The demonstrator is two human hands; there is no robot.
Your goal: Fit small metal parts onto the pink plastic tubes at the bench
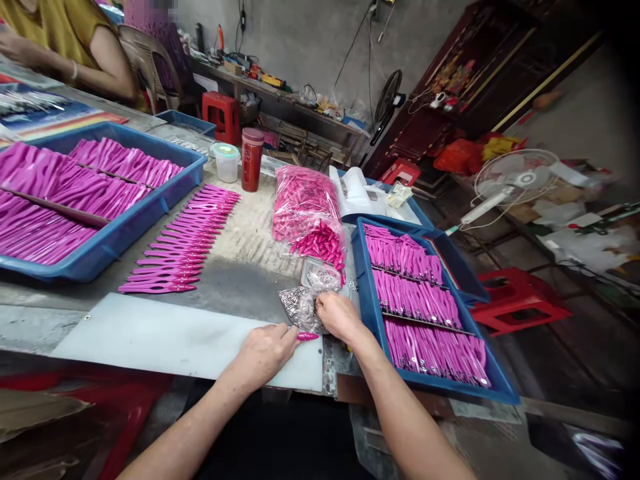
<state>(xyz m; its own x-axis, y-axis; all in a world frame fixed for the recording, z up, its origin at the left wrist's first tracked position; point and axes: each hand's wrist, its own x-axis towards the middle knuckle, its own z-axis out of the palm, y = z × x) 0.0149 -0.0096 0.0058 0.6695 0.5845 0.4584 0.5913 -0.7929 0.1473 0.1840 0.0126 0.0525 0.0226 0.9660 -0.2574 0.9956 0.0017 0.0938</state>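
My left hand (269, 348) is closed over a slim pink plastic piece at the right part of the white board (190, 337); only the piece's glossy pointed end (307, 336) sticks out past my fingers. My right hand (339, 313) has its fingertips pressed together in a clear bag of small shiny metal parts (300, 307). Whatever those fingertips hold is hidden. Behind the bag stands a small clear tray (320, 272) with more metal bits. Farther back lies a big plastic bag of short pink pieces (307, 207), some spilling out at its mouth.
A row of long pink pieces (175, 250) lies left of centre. Blue bins of pink pieces stand left (193, 175) and right (500, 393). A red tumbler (251, 163) and a lidded tub (227, 165) stand behind. Another person (65, 40) sits at far left.
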